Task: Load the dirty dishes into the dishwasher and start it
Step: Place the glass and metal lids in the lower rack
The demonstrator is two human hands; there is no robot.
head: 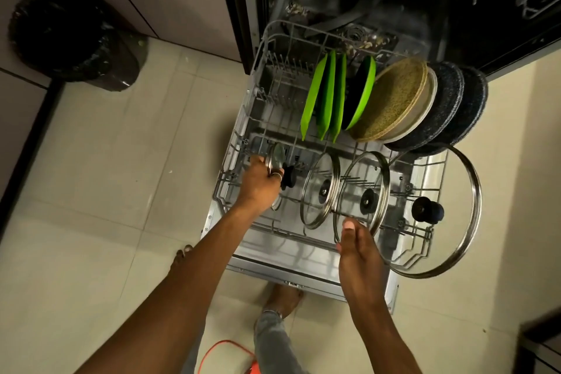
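Already plates (326, 97) stood racked beyond the fingers; the left hand (259, 184) pinched a small lid (278, 155), the right hand (359, 252) held its fingers straight together, wash not yet started.

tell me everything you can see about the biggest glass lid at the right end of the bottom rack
The biggest lid is clear glass with a shiny metal rim and a black knob in the middle. It stands on edge, tilted, at the right end of the lower rack, overhanging the rack's right side, beside a medium lid. The right hand is by that neighbour and seems not to touch it; the left hand grips a small lid.
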